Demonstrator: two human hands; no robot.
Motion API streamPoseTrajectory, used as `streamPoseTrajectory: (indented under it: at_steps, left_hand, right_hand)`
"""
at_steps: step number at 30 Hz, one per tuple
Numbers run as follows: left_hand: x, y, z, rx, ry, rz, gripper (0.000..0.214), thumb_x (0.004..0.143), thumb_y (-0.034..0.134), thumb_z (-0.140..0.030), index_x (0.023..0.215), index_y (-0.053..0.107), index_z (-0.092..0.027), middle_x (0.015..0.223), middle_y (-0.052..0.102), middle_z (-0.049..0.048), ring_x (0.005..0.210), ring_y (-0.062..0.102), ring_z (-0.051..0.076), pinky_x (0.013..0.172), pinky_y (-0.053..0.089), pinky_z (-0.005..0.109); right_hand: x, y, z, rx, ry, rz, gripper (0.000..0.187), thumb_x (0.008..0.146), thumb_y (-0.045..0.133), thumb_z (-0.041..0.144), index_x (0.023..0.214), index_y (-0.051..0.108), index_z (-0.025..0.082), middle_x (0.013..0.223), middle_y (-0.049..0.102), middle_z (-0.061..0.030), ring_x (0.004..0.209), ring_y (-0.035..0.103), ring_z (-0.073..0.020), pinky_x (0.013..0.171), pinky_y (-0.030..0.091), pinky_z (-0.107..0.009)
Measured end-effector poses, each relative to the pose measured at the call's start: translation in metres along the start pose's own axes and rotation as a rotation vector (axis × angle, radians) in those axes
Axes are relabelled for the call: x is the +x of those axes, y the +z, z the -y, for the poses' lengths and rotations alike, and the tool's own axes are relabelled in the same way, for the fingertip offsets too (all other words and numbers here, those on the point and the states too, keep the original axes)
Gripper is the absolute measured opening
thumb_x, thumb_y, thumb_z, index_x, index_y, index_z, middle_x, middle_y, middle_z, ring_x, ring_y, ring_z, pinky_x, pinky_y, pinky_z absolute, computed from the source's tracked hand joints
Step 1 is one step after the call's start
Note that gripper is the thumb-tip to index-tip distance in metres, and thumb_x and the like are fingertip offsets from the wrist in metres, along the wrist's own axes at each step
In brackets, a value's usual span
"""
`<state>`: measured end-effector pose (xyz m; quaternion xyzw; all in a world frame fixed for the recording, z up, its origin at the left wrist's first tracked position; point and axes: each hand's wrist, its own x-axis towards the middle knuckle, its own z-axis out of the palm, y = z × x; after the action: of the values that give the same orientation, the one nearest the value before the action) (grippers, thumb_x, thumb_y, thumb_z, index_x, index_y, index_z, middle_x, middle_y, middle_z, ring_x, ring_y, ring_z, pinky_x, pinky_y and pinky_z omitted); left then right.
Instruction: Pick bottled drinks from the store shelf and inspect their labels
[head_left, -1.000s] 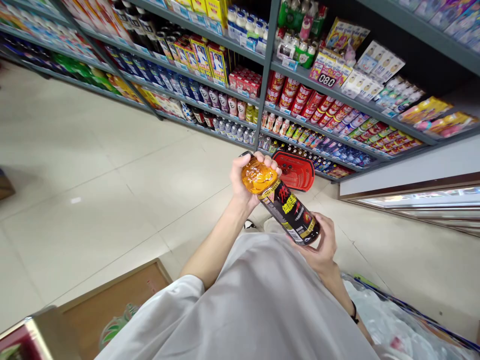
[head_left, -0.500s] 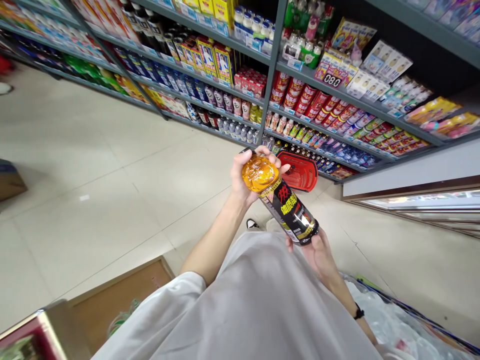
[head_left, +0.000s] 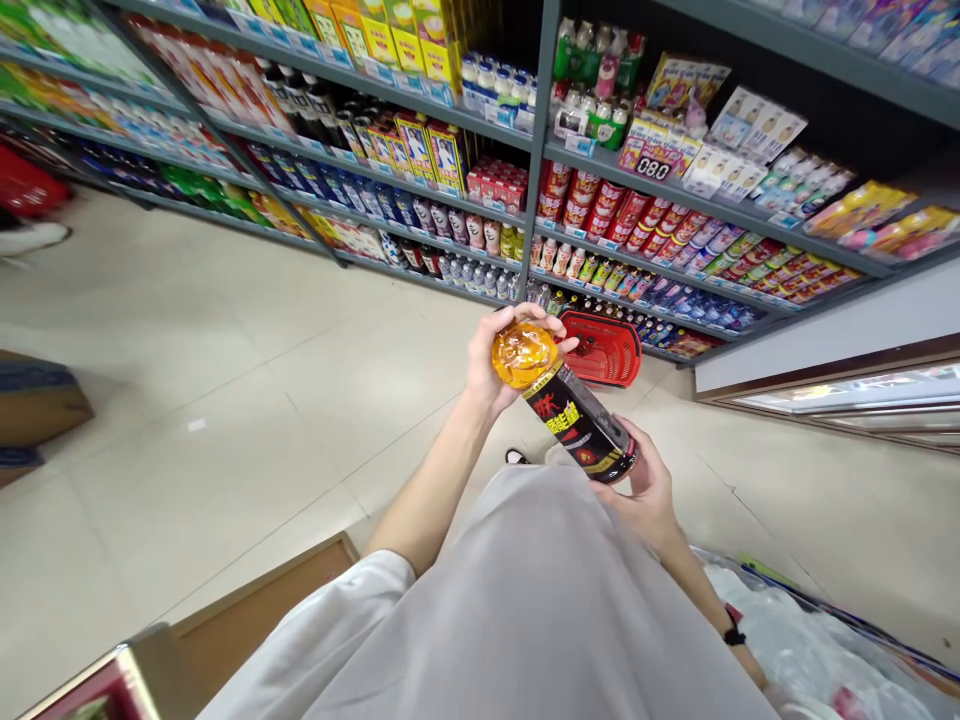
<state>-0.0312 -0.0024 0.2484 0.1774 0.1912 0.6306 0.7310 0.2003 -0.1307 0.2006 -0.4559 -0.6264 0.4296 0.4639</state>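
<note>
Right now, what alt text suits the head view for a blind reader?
Both hands hold a bottle of orange drink with a black label: the left hand grips its orange end, the right hand the other end. Behind, a red basket stands on the floor by stocked shelves.

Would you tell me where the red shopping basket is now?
In the head view, centre-right, the red shopping basket sits on the floor against the bottom shelf, just beyond the bottle.

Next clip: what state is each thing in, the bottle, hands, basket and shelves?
bottle: slanted, held at both ends, cap hidden.
left hand: closed around the bottle's orange end.
right hand: closed under its dark end.
basket: on the floor beside the shelves.
shelves: stocked.
</note>
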Motion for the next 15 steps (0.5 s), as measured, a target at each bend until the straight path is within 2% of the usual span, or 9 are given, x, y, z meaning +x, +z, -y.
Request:
streamPoseTrajectory:
  at_steps: [5,8,11,13,15]
  left_hand:
    - [0.006,0.01,0.004,0.006,-0.08,0.009,0.026,0.085,0.07,-0.042,0.087,0.068,-0.016,0.086,0.075,0.0099,0.101,0.076,0.03,0.098,0.063,0.049]
    - [0.012,0.017,0.007,0.051,-0.114,0.102,0.029,0.082,0.071,-0.041,0.091,0.07,-0.014,0.093,0.077,0.0126,0.1,0.077,0.032,0.098,0.062,0.051]
    - [0.017,0.026,0.008,0.103,-0.126,0.186,0.031,0.08,0.073,-0.041,0.092,0.071,-0.013,0.095,0.078,0.0141,0.099,0.077,0.034,0.098,0.062,0.052]
    - [0.021,0.032,0.009,0.11,-0.149,0.176,0.029,0.081,0.072,-0.041,0.091,0.07,-0.013,0.093,0.077,0.0134,0.098,0.078,0.035,0.098,0.062,0.052]
    - [0.025,0.038,0.011,0.117,-0.165,0.151,0.026,0.083,0.071,-0.04,0.089,0.068,-0.014,0.09,0.077,0.012,0.097,0.078,0.034,0.097,0.063,0.052]
  right_hand:
    - [-0.007,-0.008,-0.006,-0.189,-0.078,-0.163,0.086,0.076,0.093,0.026,0.151,0.051,0.021,0.144,0.062,-0.0154,0.127,0.065,-0.0267,0.11,0.056,-0.041]
    - [-0.008,-0.013,-0.011,-0.291,-0.134,-0.231,0.086,0.074,0.093,0.024,0.149,0.051,0.02,0.141,0.061,-0.0156,0.126,0.065,-0.0275,0.107,0.058,-0.041]
    - [-0.007,-0.014,-0.015,-0.312,-0.229,-0.272,0.084,0.075,0.091,0.021,0.148,0.051,0.021,0.139,0.06,-0.0153,0.126,0.065,-0.0279,0.101,0.061,-0.041]
    - [-0.005,-0.016,-0.016,-0.291,-0.285,-0.284,0.083,0.075,0.09,0.018,0.148,0.05,0.023,0.138,0.06,-0.0148,0.127,0.064,-0.0283,0.099,0.061,-0.041]
    - [0.0,-0.02,-0.016,-0.266,-0.277,-0.296,0.082,0.075,0.091,0.02,0.146,0.051,0.024,0.136,0.061,-0.0143,0.124,0.065,-0.0276,0.099,0.061,-0.04]
